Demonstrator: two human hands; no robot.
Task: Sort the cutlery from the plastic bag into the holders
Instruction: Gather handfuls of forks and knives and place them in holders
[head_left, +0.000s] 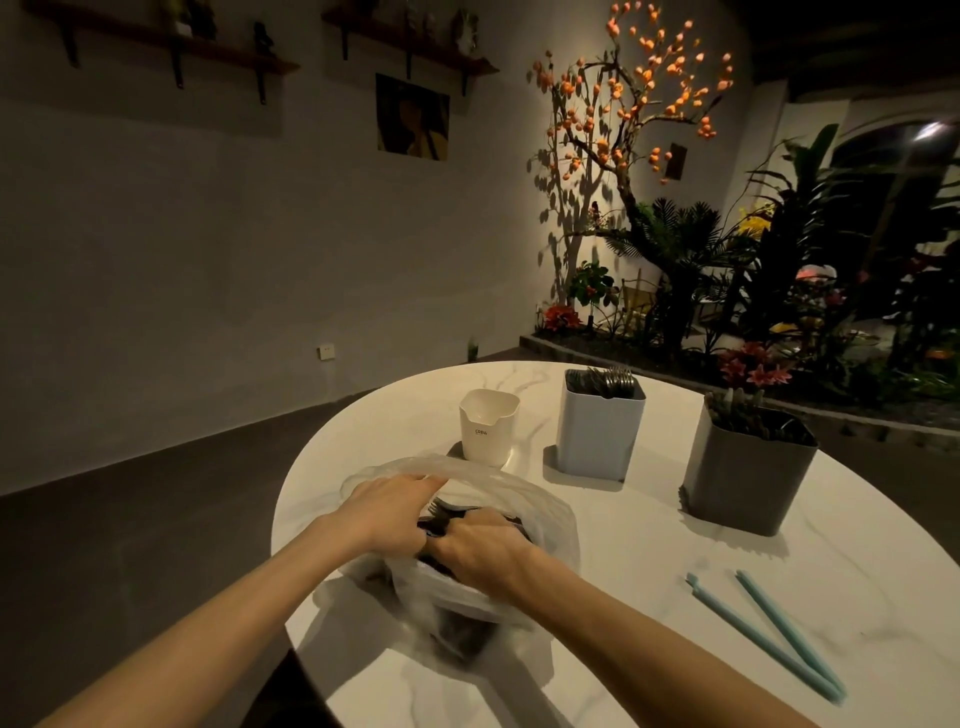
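White marbled table (649, 525), cream cup (488, 434), grey holder (748, 478), teal sticks (769, 631).

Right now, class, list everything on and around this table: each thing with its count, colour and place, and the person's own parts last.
table: one, white marbled, round, under everything
plastic bag: one, clear, near edge of table, dark cutlery inside
small holder: one, cream-white, behind the bag, looks empty
middle holder: one, pale grey, right of the small holder, metal cutlery inside
large holder: one, dark grey, far right, cutlery handles showing
straws: two, light blue, lying on the table near right
tree: one, orange blossoms, right corner among green plants
shelves: two, dark wood, on the wall
picture: one, yellow and dark, on the wall
left hand: one, gripping the bag's rim
right hand: one, reaching into the bag
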